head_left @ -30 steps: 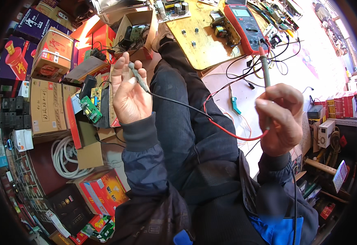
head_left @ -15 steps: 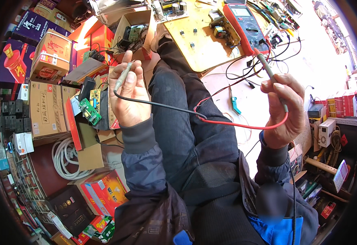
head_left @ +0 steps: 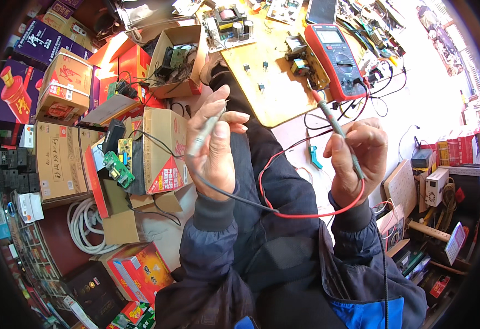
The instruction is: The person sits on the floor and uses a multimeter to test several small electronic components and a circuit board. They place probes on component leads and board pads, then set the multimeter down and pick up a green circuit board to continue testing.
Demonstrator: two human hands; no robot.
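Note:
My left hand point(head_left: 222, 164) holds a grey test probe point(head_left: 202, 138) between thumb and fingers, its thin tip pointing up and away; a black lead runs from it. In my right hand point(head_left: 363, 153) is another grey test probe point(head_left: 333, 122) with a red lead point(head_left: 319, 215), angled up and left. Both probes are in the air, the right tip appearing just below the circuit board point(head_left: 312, 68). The red multimeter point(head_left: 333, 63) lies beside that board with leads plugged in. Several small three-legged black components, one of them a transistor-like part point(head_left: 261, 87), rest on the wooden board point(head_left: 283, 107).
An open carton point(head_left: 196, 60) of cables stands at the far left, with more boxes point(head_left: 59, 159) stacked beside it. A green circuit board point(head_left: 118, 169) leans among them. Another board with a transformer point(head_left: 229, 24) sits at the back. A teal clip point(head_left: 314, 156) lies beyond my knees.
My left hand has moved right and my right hand left and lower, bringing the two probes closer together. The whole scene has shifted slightly down in view. Both probes stay held.

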